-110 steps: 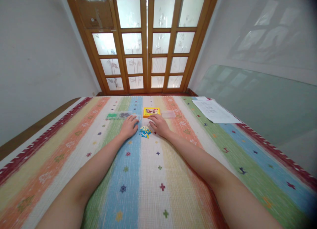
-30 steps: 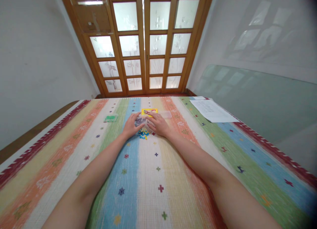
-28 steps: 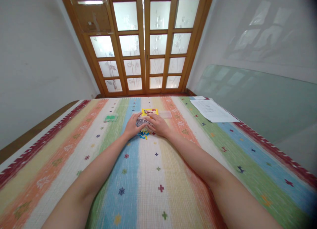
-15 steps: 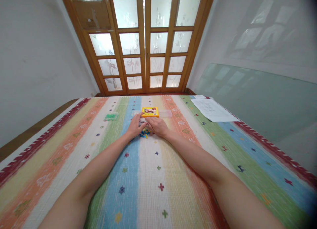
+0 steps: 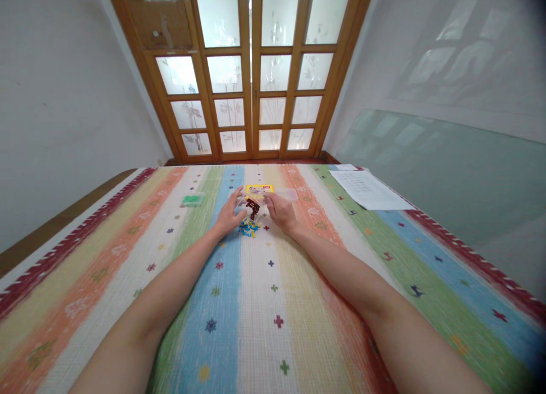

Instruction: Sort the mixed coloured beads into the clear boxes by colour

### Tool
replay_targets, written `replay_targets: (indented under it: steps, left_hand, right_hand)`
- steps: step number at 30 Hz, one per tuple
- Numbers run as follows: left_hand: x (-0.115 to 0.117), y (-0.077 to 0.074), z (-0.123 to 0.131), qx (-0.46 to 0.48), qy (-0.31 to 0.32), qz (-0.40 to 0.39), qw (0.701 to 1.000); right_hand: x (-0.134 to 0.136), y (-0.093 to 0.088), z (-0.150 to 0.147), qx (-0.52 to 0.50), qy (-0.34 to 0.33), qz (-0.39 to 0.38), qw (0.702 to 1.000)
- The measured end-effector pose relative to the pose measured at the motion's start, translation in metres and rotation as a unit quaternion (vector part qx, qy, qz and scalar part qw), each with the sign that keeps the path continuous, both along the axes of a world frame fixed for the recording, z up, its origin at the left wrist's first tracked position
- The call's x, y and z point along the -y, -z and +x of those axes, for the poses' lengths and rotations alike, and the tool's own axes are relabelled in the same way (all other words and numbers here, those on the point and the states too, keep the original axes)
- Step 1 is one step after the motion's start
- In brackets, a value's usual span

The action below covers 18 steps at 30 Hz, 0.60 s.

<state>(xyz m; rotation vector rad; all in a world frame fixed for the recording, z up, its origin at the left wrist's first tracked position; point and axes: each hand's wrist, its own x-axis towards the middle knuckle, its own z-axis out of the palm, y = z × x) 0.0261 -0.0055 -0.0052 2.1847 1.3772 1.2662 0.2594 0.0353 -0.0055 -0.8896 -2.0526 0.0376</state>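
Observation:
Both my hands are raised a little over the striped cloth (image 5: 256, 303), holding a small clear plastic box (image 5: 252, 195) between them. My left hand (image 5: 227, 216) grips its left end and my right hand (image 5: 279, 211) its right end. The box is tilted, and dark brown small pieces (image 5: 252, 207) hang or spill from it. Directly below lies a little pile of blue and yellow pieces (image 5: 248, 228).
A yellow printed box (image 5: 259, 187) lies just behind the hands, with a clear box (image 5: 290, 195) to its right. A box of green pieces (image 5: 193, 200) sits to the left. A printed sheet of paper (image 5: 367, 189) lies at the far right.
My left hand brought the clear box of dark pieces from the left to the middle. Both hands took hold of it, lifted and tilted it, and dark pieces now show below it.

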Motion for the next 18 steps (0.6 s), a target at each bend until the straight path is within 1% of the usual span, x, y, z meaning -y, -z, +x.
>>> replay_targets:
  steps: [2, 4, 6, 9, 12, 15, 18]
  left_hand:
    - [-0.004, 0.004, -0.005, 0.005, -0.011, -0.026, 1.0]
    - [-0.008, 0.008, -0.009, 0.013, -0.008, -0.042, 0.999]
    - [-0.01, 0.009, -0.011, 0.025, 0.002, -0.036, 0.999]
    - [-0.008, 0.006, -0.01, 0.033, 0.012, -0.018, 0.999]
    - [-0.002, -0.001, -0.006, -0.003, -0.013, 0.004, 1.0]
    - [0.004, -0.007, -0.003, -0.064, -0.05, 0.03, 0.996]
    - [0.007, -0.009, -0.002, -0.094, -0.053, 0.059, 0.992]
  right_hand:
    - [0.001, 0.0, 0.0, -0.017, -0.007, 0.002, 1.0]
    - [0.003, 0.0, 0.0, -0.025, -0.022, 0.01, 0.999]
    - [0.004, -0.001, 0.0, -0.032, -0.038, 0.021, 0.999]
    - [0.006, -0.001, 0.001, -0.032, -0.062, 0.035, 0.997]
    - [0.006, -0.002, 0.002, -0.018, -0.089, 0.048, 0.995]
    - [0.005, -0.003, 0.003, -0.003, -0.096, 0.046, 0.994]
    - [0.005, -0.004, 0.004, 0.006, -0.09, 0.036, 0.995]
